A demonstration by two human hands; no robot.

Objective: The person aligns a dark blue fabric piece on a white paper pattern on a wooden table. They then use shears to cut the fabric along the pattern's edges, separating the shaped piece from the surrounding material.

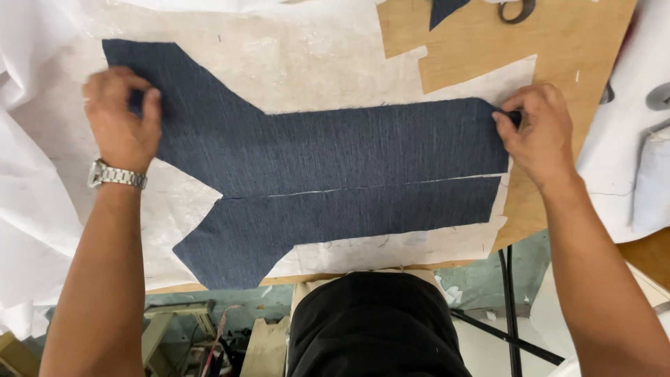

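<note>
Two cut pieces of dark blue denim-like fabric lie flat on a white sheet [307,56] over a wooden board [558,49]. The upper piece [321,143] runs from the far left to the right edge. The lower piece [307,227] lies just below it, a thin pale gap between them. My left hand [122,115], with a metal watch at the wrist, pinches the upper piece's left end. My right hand [534,129] pinches the same piece's right end at the board's edge.
Scissors handles [518,10] and a dark fabric scrap [447,10] lie at the board's far side. White cloth [28,209] hangs at left and more white material [642,139] at right. Black cables [509,300] and clutter sit below the board's near edge.
</note>
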